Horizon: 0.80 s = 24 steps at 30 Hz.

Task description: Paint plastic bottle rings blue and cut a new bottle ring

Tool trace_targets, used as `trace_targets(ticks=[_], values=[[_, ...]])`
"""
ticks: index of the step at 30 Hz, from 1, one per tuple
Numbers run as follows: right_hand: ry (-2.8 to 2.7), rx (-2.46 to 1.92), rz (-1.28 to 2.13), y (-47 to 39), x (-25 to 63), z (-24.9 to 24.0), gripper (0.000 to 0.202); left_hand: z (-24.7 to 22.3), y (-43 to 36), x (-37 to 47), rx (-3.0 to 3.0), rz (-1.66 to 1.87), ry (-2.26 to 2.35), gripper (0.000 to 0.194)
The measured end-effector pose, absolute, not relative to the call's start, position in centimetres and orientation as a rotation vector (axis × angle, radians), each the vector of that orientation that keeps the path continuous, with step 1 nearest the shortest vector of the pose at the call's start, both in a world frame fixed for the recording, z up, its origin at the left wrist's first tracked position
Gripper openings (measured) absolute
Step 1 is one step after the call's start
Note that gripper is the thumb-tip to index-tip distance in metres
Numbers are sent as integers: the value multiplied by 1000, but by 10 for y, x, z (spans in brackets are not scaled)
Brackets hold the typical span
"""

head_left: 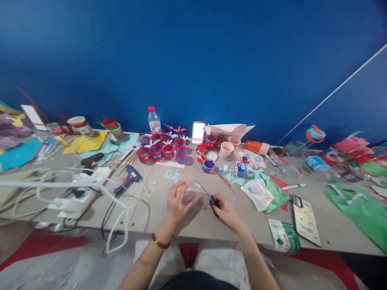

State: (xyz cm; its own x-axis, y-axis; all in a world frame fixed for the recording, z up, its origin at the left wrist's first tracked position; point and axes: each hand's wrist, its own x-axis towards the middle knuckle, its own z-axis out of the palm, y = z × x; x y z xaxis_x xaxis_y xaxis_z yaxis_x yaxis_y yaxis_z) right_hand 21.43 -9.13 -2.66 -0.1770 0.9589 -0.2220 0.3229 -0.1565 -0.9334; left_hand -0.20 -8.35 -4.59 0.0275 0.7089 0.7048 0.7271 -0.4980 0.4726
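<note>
My left hand (pixel 178 203) is wrapped round a clear plastic bottle piece (pixel 190 193) just above the table's front part. Black-handled scissors (pixel 215 204) are gripped in my right hand (pixel 225 211), their blades pointing up and left beside the plastic. Whether the blades touch it, I cannot tell. Behind my hands stand several small red and blue cups (pixel 156 153) with eyes and paper leaves. Pale blue paper scraps (pixel 171 175) lie between them and my left hand.
A blue glue gun (pixel 130 179) and a white power strip (pixel 87 193) with looping cables lie at left. To the right are a small water bottle (pixel 237 169), a white packet (pixel 256 194) and a phone (pixel 306 219). A blue wall (pixel 193 60) closes the back.
</note>
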Motion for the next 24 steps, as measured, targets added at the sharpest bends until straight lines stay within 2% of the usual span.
trace_targets(ticks=[8, 24], values=[[-1531, -1501, 1467, -94, 211, -19, 31, -45, -85, -2, -2323, -1469, -1516, 54], [-1650, -1539, 1243, -96, 210, -16, 33, -47, -86, -3, -2366, -1533, -1544, 56]])
